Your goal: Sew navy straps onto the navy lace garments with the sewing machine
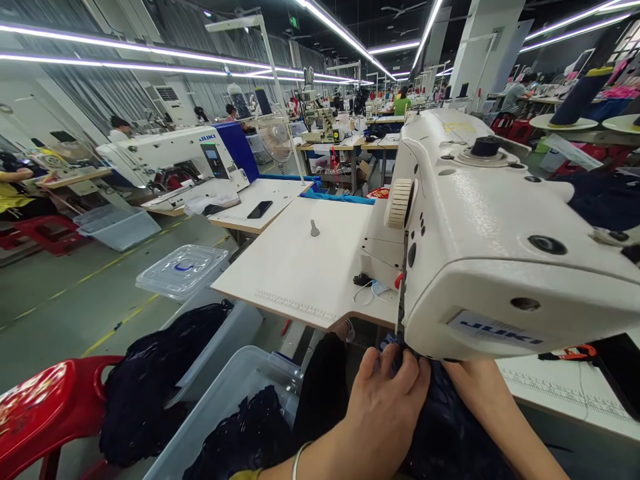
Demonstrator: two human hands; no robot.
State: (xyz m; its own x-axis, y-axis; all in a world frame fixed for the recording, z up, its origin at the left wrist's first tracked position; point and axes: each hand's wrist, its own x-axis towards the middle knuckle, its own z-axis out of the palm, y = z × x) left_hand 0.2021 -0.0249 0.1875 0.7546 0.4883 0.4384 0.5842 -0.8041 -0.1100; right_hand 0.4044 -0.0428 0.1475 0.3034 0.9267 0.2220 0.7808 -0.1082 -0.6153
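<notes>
Dark navy fabric (450,427) hangs over my lap and runs up under the head of a white sewing machine (500,200). My left hand (387,407), with a bangle at the wrist, has its fingers curled and pressed together on the fabric's edge, right by the machine's needle area. My right hand (467,373) reaches in from the other side of the fabric. Its fingers are hidden behind the machine head and the cloth. The needle itself cannot be made out.
A white worktable (295,260) with a printed ruler carries a small grey metal piece (314,229). Clear plastic bins (225,380) with navy garments stand at lower left, beside a red stool (50,407). An orange-handled tool (575,352) lies at right. A phone (260,209) rests farther back.
</notes>
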